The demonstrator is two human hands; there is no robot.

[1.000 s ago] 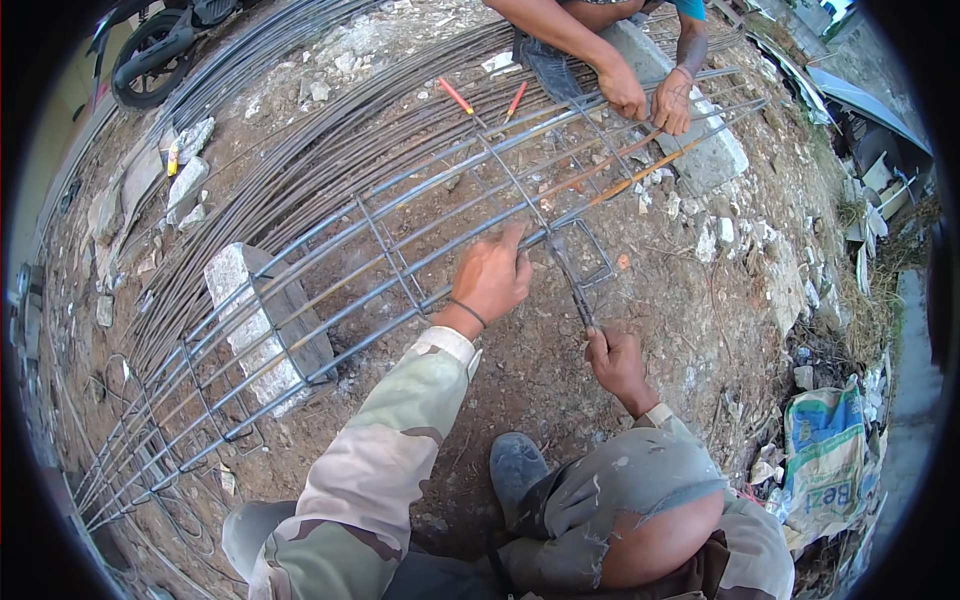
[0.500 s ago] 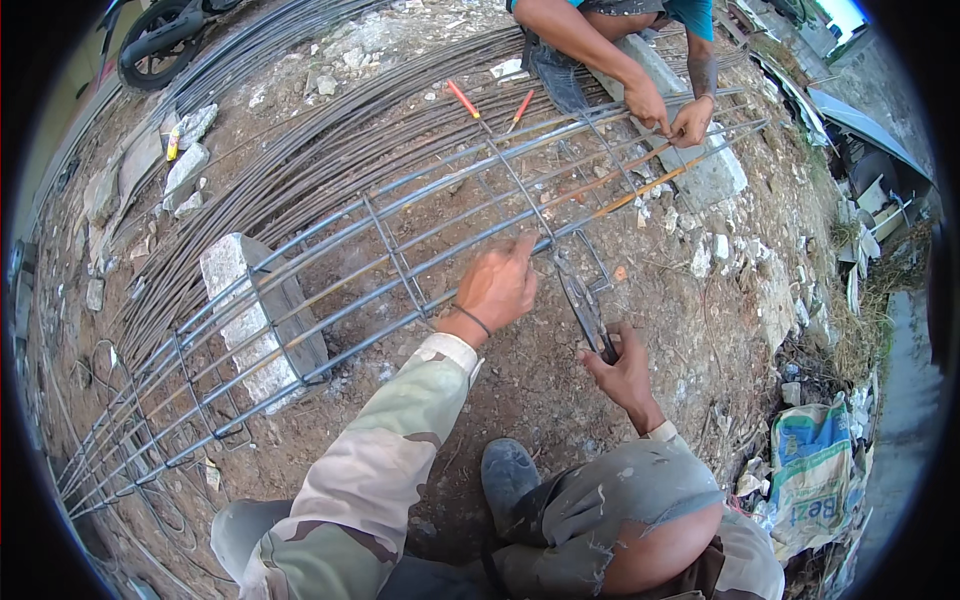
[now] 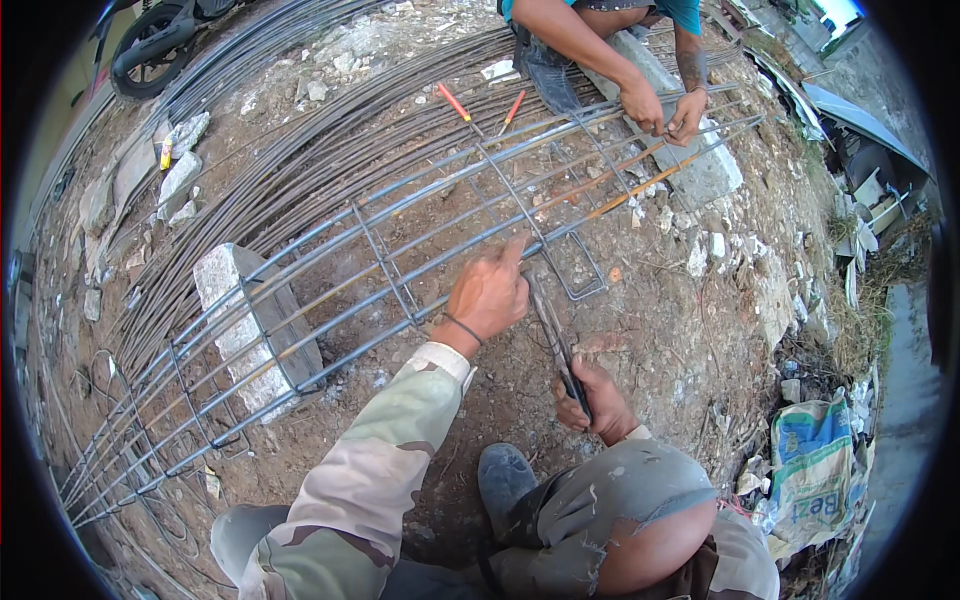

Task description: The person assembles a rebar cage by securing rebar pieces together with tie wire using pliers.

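Note:
A rebar cage [image 3: 437, 268] of long steel bars and square stirrups stretches across the ground before me. My left hand [image 3: 487, 298] is closed beside its near bar, the index finger reaching to a stirrup crossing; whatever it pinches is hidden. Dark long-handled pincers [image 3: 552, 335] are in my right hand [image 3: 598, 400], whose fingers wrap round the handles. Their jaws point up to the near bar, just right of my left hand. One stirrup [image 3: 585, 280] juts out toward me beyond that crossing.
Concrete blocks [image 3: 232, 290] prop the cage. Across it, a co-worker's hands [image 3: 665, 118] work at the bars' right end. Red-handled tools [image 3: 454, 103] lie beyond the cage, near a spread of loose rebar [image 3: 290, 165]. Rubble and a printed sack [image 3: 815, 460] lie to the right.
My right hand has drawn the pincers down and left, and their spread handles have come together in its grip. My left hand stays near the same crossing.

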